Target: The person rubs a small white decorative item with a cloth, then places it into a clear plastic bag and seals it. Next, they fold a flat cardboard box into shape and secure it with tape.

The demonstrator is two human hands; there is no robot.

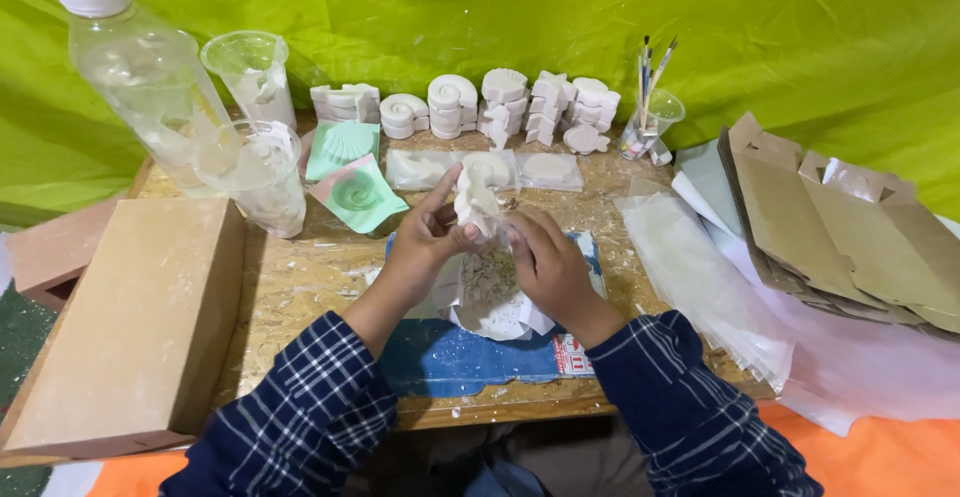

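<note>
A: Status on the hands?

B: Left hand (425, 232) holds a white plaster shell cast (477, 200) upright, thumb and fingers pinching its left edge, index raised along the side. Right hand (548, 257) has its fingers curled and pressed against the cast's lower right. Cast sits just above the blue mat (440, 357), over a white sheet littered with crumbs (490, 297).

A: Looks like trimming or cleaning an edge. Tips?

B: My judgement: keep the piece low over that sheet so crumbs land there, support it at the thick body rather than the thin rim, light pressure only (plaster of this kind probably chips easily). Rotate the cast, not the wrist.

A: Counts?

B: Behind the mat, along the green backdrop (500, 17): a row of stacked white casts (470, 105), about six stacks; exact piece count I cannot tell. Between row and mat: two green moulds (350, 172), three clear moulds (485, 169). Left of the mat: one clear bottle with white cap (140, 77), two clear plastic cups (255, 127), one flat brown box (130, 317). Right of the mat: one small cup of brushes (650, 117), a pile of clear bags (700, 277), a stack of folded cardboard cartons (840, 237) (number unclear).
</note>
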